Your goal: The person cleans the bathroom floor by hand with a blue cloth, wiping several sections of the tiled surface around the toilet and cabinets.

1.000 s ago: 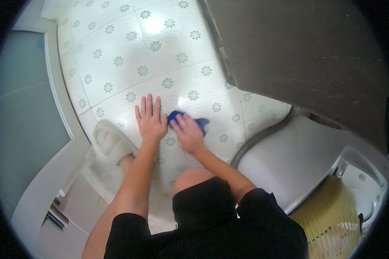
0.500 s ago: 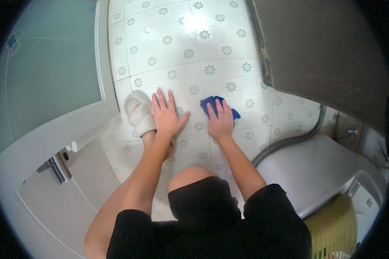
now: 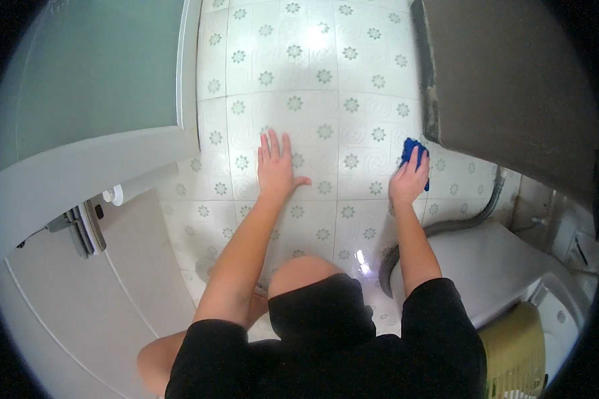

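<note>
My right hand [image 3: 409,181] grips a crumpled blue cloth [image 3: 411,145] and holds it against the white tiled floor [image 3: 343,183], whose tiles carry small green flower shapes. The cloth lies close to the lower corner of a dark brown panel on the right. To the left of it, my left hand [image 3: 276,171] rests flat on the tiles, fingers spread and thumb pointing right, with nothing in it. Beside my left forearm, a pale slipper [image 3: 206,268] shows only in part; the arm covers the rest.
The dark panel [image 3: 512,73] juts in from the upper right. Below it, a grey hose [image 3: 469,219] curves round a white rounded fixture [image 3: 476,263]. A yellowish slatted basket [image 3: 516,349] stands at lower right. A frosted-glass door [image 3: 106,86] with a white frame fills the left.
My right hand has slid the blue cloth to the right, toward the dark panel. My left hand has shifted slightly right, still flat. The slipper now appears lower, mostly behind my left arm.
</note>
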A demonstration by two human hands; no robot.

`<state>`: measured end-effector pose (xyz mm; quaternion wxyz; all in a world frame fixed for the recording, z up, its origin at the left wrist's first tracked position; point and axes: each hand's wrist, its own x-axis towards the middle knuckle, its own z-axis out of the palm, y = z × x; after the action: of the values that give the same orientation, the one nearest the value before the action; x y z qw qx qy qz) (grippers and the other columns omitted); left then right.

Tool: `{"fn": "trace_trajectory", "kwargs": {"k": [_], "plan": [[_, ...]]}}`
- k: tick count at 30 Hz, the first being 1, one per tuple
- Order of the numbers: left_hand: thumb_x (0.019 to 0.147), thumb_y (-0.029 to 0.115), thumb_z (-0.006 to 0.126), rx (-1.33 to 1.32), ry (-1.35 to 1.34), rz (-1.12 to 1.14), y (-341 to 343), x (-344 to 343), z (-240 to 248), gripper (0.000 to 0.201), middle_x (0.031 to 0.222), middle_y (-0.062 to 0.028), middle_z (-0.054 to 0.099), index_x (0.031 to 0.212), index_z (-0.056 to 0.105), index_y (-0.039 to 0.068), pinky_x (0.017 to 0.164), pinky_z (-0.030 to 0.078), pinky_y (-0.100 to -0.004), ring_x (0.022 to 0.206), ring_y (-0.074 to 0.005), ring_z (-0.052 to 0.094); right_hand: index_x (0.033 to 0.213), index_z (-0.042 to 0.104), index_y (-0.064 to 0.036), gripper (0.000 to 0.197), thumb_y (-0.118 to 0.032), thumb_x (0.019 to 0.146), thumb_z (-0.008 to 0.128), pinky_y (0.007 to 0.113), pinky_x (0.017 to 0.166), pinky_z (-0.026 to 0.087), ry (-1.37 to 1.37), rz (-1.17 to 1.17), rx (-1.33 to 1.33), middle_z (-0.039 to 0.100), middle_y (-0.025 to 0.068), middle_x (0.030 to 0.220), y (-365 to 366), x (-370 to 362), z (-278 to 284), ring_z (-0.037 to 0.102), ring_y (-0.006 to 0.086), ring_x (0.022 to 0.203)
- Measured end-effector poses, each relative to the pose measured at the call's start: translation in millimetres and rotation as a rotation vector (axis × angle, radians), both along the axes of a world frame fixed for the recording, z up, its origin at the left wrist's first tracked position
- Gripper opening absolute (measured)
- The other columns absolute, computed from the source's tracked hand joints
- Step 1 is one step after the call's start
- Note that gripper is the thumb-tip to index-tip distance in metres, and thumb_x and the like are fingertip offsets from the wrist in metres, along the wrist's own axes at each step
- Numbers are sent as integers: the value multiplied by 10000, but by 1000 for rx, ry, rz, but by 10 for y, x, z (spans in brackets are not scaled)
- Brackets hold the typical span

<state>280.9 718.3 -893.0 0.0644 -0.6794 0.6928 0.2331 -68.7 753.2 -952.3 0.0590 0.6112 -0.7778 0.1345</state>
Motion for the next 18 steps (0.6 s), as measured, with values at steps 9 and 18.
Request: {"fn": "trace_trajectory", "kwargs": {"k": [9,18], "plan": [[703,516,919,-168,146,16,28,96,-170,1158,1724,-250,232,1625,376,71,1249,315,-557,1587,-448,241,1540,508,-16,582,-113,973,589,564,1158,402,-54,66,-45,507,288,1525,283,1269,9,519,481,1373],[964,399,678,-289,-31,212,1368,1451,-243,799,1733,-217,245,1643,381,99,1268,193,-617,1588,-454,218,1428,645,-212,596,-133,838,690,632,1108,467,-462,926,231,577,172,1505,719,1953,239,576,446,1342]]}}
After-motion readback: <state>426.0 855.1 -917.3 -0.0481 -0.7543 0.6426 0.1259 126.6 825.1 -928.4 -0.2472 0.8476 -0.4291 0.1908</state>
